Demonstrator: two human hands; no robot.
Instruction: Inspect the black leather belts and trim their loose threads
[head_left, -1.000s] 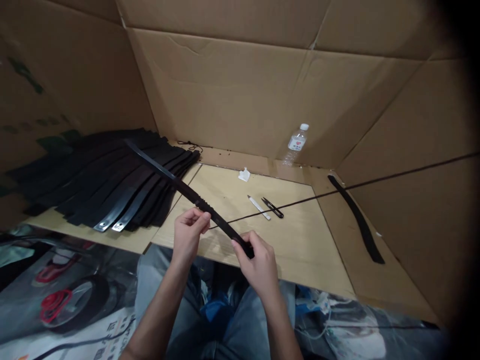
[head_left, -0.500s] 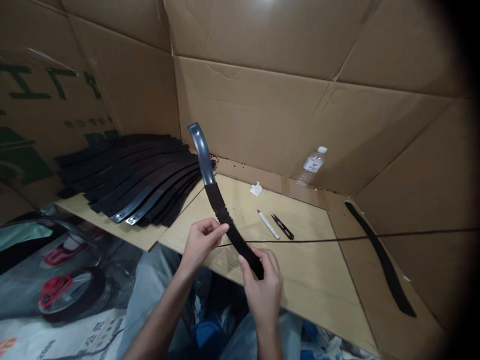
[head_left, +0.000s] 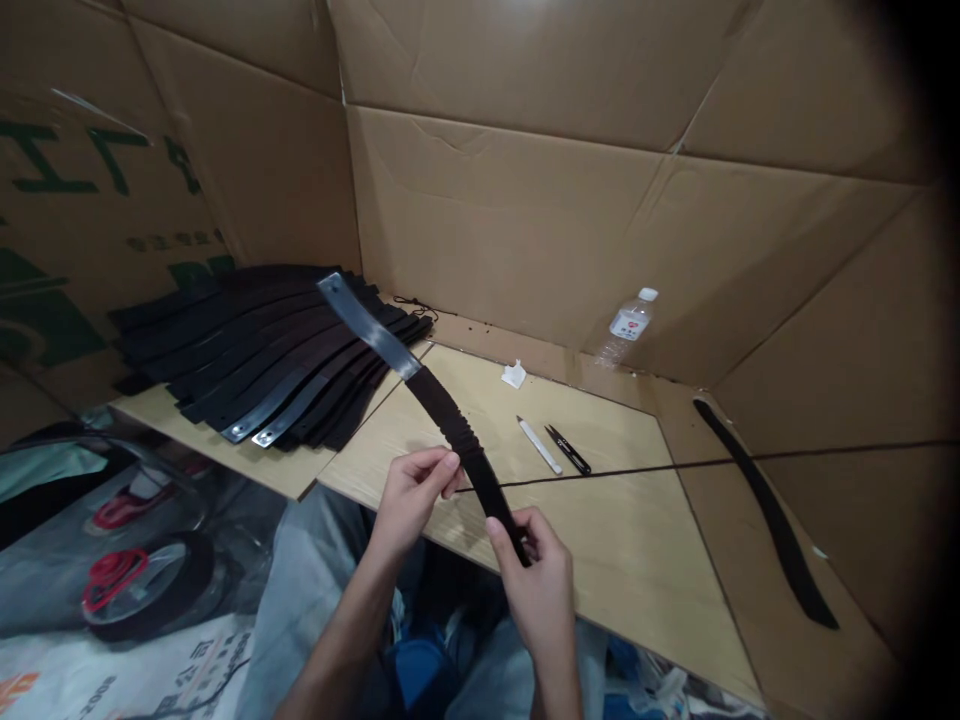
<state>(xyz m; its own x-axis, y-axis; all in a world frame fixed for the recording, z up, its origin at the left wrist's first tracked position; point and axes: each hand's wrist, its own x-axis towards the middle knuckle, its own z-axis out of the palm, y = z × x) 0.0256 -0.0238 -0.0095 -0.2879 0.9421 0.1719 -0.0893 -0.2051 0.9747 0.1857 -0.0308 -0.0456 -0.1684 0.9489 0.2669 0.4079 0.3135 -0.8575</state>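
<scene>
1. Pile (head_left: 262, 360) of flat black curved strips, fanned on pale wood worktop (head_left: 637, 560).
2. Left hand (head_left: 412, 495): grip pinched on thin black cord (head_left: 675, 467).
3. Strap (head_left: 427, 390): glossy end, ribbed middle, held above the worktop.
4. Right hand (head_left: 536, 580): grip closed on its lower end.

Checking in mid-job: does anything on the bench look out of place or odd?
One black strap lies alone along the right cardboard wall, far from the fanned pile of straps at left. A small crumpled white scrap sits near the back. Nothing looks spilled or damaged.
</scene>
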